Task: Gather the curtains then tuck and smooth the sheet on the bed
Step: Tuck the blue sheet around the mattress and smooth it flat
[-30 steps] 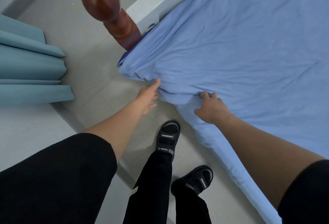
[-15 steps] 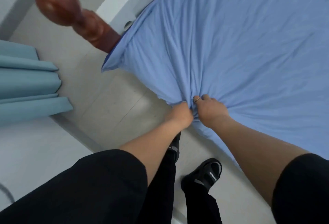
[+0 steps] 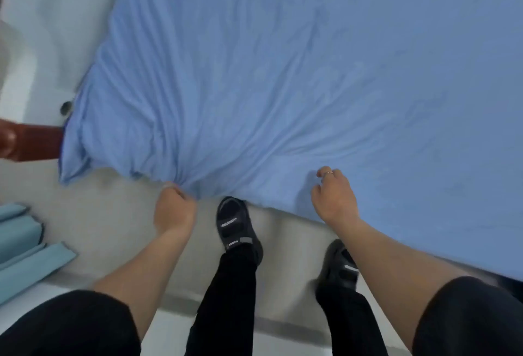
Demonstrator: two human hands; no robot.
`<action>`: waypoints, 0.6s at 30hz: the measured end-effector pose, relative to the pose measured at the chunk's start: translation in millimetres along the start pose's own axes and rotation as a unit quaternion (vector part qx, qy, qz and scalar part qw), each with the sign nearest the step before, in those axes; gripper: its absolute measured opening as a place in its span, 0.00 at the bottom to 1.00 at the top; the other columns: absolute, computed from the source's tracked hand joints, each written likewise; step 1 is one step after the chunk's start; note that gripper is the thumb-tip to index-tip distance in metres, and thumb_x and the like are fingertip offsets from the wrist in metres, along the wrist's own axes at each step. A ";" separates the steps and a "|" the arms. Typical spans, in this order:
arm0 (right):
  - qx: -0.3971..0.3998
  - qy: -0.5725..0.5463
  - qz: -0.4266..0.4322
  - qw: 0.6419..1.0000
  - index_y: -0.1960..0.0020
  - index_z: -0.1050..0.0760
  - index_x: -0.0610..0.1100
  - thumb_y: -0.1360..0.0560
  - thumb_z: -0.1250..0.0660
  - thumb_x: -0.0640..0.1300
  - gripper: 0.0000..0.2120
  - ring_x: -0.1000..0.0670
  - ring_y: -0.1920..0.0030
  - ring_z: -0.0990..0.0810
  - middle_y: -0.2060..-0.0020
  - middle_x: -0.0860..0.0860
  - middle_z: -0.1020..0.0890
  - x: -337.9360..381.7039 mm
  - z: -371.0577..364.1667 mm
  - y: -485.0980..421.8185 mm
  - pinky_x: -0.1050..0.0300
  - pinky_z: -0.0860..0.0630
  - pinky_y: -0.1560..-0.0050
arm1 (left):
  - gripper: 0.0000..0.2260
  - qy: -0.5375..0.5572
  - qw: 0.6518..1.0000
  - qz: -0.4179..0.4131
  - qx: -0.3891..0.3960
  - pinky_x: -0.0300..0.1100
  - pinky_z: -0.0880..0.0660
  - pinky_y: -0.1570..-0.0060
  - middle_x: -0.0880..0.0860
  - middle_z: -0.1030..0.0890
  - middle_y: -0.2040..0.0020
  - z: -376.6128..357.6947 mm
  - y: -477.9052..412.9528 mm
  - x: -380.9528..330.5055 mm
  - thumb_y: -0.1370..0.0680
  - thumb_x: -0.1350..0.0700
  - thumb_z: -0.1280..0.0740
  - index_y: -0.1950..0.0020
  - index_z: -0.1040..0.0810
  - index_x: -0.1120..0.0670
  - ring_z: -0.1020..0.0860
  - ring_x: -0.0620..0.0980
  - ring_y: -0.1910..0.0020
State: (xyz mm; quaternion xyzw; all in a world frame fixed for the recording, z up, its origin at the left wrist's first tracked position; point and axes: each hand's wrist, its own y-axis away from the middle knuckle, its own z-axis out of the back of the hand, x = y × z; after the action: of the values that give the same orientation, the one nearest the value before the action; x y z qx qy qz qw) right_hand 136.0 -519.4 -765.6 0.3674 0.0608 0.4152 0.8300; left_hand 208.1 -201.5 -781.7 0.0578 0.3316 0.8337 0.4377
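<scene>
A light blue sheet (image 3: 311, 72) covers the bed and fills most of the head view. Creases fan out from its near edge, where my left hand (image 3: 174, 208) grips a bunched fold of the fabric. My right hand (image 3: 332, 197) is further right along the same edge, fingers loosely curled, over the sheet and holding nothing that I can see. A loose corner of the sheet hangs down at the left. Folds of the teal curtain (image 3: 25, 242) show at the lower left.
A reddish-brown wooden bedpost (image 3: 25, 143) sticks out at the left by the sheet's corner, with the white bed frame (image 3: 42, 44) behind it. My feet in black sandals (image 3: 236, 225) stand on the pale floor against the bed's near side.
My right hand let go of the bunched fold and moved right along the edge. My left hand kept its grip. The view shifted toward the bed, pushing the bedpost and curtain leftward.
</scene>
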 end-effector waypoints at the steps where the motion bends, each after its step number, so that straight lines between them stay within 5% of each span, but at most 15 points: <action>1: -0.003 -0.014 -0.036 0.999 0.32 0.29 0.42 0.23 0.42 0.38 0.20 0.40 0.38 0.27 0.40 0.43 0.25 -31.0 3.9 6.0 0.46 0.26 0.40 | 0.03 -0.012 0.998 -0.058 0.034 0.49 0.28 0.55 0.59 0.20 0.55 -15.6 18.0 -17.3 0.25 0.62 0.36 0.55 0.27 0.54 0.20 0.63 0.53; 5: 0.005 -0.064 -0.139 0.988 0.34 0.28 0.43 0.22 0.42 0.42 0.18 0.42 0.41 0.25 0.40 0.45 0.26 -142.0 3.8 32.9 0.50 0.26 0.46 | 0.10 -0.094 0.949 -0.261 0.151 0.52 0.24 0.44 0.54 0.23 0.41 -73.4 89.3 -67.7 0.21 0.57 0.35 0.41 0.23 0.54 0.21 0.57 0.45; 8: -0.008 -0.120 -0.192 0.974 0.43 0.27 0.45 0.22 0.41 0.45 0.10 0.43 0.52 0.24 0.46 0.46 0.22 -224.5 10.9 50.6 0.53 0.30 0.54 | 0.12 -0.173 0.914 -0.321 0.179 0.52 0.25 0.42 0.53 0.24 0.39 -123.8 142.0 -110.5 0.19 0.52 0.38 0.37 0.24 0.54 0.22 0.55 0.42; 12: 0.004 -0.183 -0.230 0.956 0.58 0.29 0.47 0.22 0.39 0.48 0.07 0.41 0.54 0.21 0.61 0.48 0.20 -319.6 32.3 70.7 0.52 0.30 0.57 | 0.08 -0.234 0.884 -0.329 0.238 0.49 0.23 0.48 0.52 0.20 0.50 -191.2 219.6 -162.0 0.19 0.54 0.40 0.45 0.23 0.54 0.21 0.55 0.49; 18: 0.003 -0.256 -0.223 0.940 0.52 0.21 0.43 0.23 0.37 0.45 0.08 0.42 0.47 0.18 0.51 0.42 0.15 -464.1 105.3 94.6 0.53 0.25 0.49 | 0.09 -0.273 0.849 -0.357 0.277 0.46 0.28 0.57 0.54 0.18 0.58 -284.0 354.9 -225.5 0.21 0.54 0.36 0.61 0.28 0.51 0.19 0.57 0.54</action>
State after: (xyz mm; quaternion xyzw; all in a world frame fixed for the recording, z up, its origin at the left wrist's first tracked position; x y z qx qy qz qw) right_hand -182.9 -882.5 -721.7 0.4406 -0.0725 0.1109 0.8879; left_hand -9.6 -658.3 -743.4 0.2795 0.4141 0.4435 0.7441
